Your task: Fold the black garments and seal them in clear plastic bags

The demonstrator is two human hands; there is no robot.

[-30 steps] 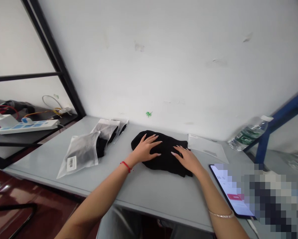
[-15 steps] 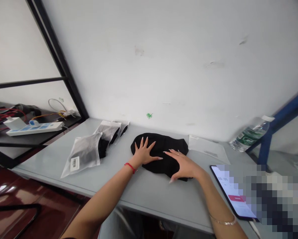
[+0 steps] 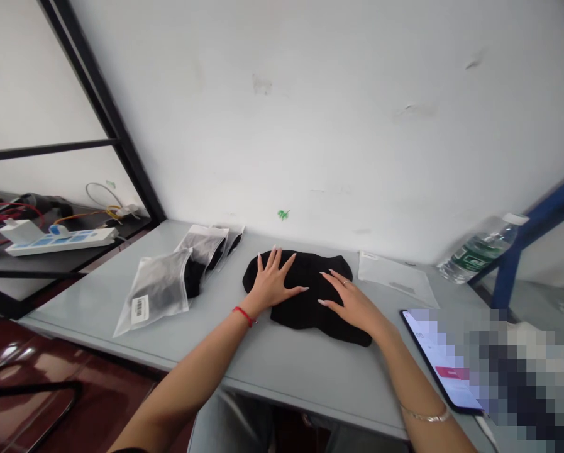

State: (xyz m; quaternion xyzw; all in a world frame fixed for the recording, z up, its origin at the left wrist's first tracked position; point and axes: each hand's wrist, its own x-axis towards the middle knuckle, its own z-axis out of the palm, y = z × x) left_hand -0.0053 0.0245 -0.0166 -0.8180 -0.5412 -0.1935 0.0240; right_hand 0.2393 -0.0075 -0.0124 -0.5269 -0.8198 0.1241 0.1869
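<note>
A piece of black cloth [image 3: 310, 308], its kind not plain to see, lies flattened on the grey table [image 3: 305, 365] in front of me. My left hand [image 3: 273, 283] rests on its left part with the fingers spread. On the right part lies my right hand [image 3: 354, 302], fingers stretched and thumb apart. Neither hand grips anything. To the left are several frosted zip bags [image 3: 161, 289] with black cloth inside. Behind the cloth on the right, a flat white bag [image 3: 395, 278] lies by the wall.
A plastic bottle [image 3: 482, 248] leans at the back right near a blue metal post [image 3: 505, 270]. A tablet or phone [image 3: 444, 365] with a lit screen and cable lies at right. On a black shelf at left sits a white power strip [image 3: 62, 240] among cables.
My right hand has shifted slightly, its thumb now drawn up onto the cloth. The cloth's lower right corner reaches farther right and lies flatter. My left fingers have moved a little toward the wall.
</note>
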